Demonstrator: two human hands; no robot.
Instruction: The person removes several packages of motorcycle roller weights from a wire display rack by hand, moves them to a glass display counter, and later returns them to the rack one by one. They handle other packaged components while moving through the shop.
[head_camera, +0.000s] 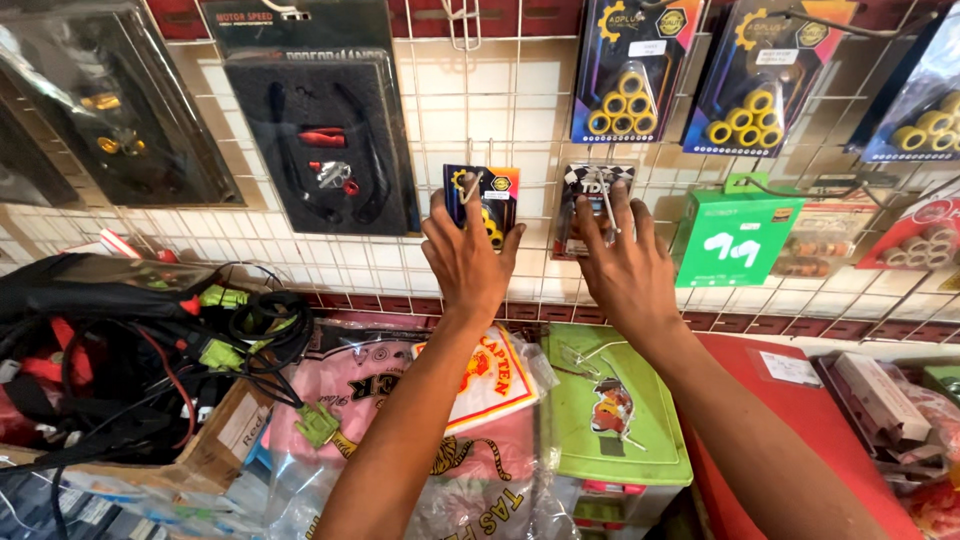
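Observation:
My left hand (462, 258) is raised to a wire wall grid and holds a small dark packet with yellow rollers (495, 205) that hangs from a metal hook. My right hand (622, 262) is just to its right, fingers laid over another small packet with a checkered top (585, 195) on the neighbouring metal hook (606, 200). Both packets hang against the white tiled wall at about the same height.
More roller packs (625, 75) hang above, and a green box (735, 238) hangs at the right. A large black pack of levers (322, 140) hangs at the left. Below lie a box of black cables (120, 360), bagged pink goods (440, 430), a green lid (612, 410) and a red surface (800, 420).

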